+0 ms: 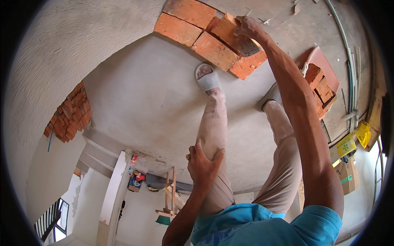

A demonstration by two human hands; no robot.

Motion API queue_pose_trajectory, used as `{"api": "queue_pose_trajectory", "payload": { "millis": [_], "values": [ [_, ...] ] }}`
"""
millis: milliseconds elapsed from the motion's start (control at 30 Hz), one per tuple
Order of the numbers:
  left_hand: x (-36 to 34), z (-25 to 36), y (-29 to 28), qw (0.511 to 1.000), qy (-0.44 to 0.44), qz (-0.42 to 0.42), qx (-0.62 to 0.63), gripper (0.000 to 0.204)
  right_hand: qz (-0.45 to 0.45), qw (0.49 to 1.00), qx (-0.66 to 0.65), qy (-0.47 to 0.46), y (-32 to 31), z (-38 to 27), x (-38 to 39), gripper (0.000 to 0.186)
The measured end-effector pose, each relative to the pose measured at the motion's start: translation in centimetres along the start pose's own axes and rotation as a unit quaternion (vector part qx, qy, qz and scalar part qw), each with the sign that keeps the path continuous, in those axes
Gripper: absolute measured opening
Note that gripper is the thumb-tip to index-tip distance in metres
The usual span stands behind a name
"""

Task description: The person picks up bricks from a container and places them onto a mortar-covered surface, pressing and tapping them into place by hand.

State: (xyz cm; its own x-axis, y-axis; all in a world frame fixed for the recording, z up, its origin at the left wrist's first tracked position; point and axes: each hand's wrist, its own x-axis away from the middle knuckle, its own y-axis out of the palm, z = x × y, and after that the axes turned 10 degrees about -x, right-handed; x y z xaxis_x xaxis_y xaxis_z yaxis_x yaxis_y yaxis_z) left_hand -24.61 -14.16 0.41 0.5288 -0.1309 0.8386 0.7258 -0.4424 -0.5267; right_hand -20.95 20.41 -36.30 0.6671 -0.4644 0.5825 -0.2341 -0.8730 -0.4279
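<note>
My right hand [249,28], arm stretched far forward, has its fingers closed on the far end of an orange-red brick [229,32]. That brick sits tilted among several bricks laid close together on the floor, among them one in front of it [215,51] and one at the right end [248,64]. Further left, more bricks [178,28] continue the group to the upper edge. My left hand [204,166] rests on my left leg near the knee, fingers and thumb apart, holding nothing. The underside of the held brick is hidden.
Several loose bricks [322,88] lie by a reddish pan-like sheet [328,67] right of my feet. Long pipes [349,61] run along the right side. A larger brick stack [72,110] stands at left near steps [98,151]. Behind me are a wooden frame [174,188] and a cardboard box [349,174].
</note>
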Motion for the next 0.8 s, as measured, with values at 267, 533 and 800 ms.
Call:
{"api": "queue_pose_trajectory", "payload": {
  "millis": [267, 533, 800],
  "values": [
    [-0.7, -0.1, -1.2, 1.0, -0.001, -0.008, 0.02, 0.076, 0.023, 0.996, 0.08, 0.009, 3.5, 0.2, -2.2, 0.04],
    [-1.1, -0.6, -1.3, 1.0, 0.007, 0.006, 0.013, 0.075, 0.081, 0.989, 0.127, 0.011, 4.9, 1.5, -0.7, 0.035],
    [-1.4, -0.6, -1.8, 1.0, 0.012, 0.007, 0.01, 0.074, 0.075, 0.981, 0.18, 0.022, 4.7, -0.7, 0.9, 0.026]
  ]
}}
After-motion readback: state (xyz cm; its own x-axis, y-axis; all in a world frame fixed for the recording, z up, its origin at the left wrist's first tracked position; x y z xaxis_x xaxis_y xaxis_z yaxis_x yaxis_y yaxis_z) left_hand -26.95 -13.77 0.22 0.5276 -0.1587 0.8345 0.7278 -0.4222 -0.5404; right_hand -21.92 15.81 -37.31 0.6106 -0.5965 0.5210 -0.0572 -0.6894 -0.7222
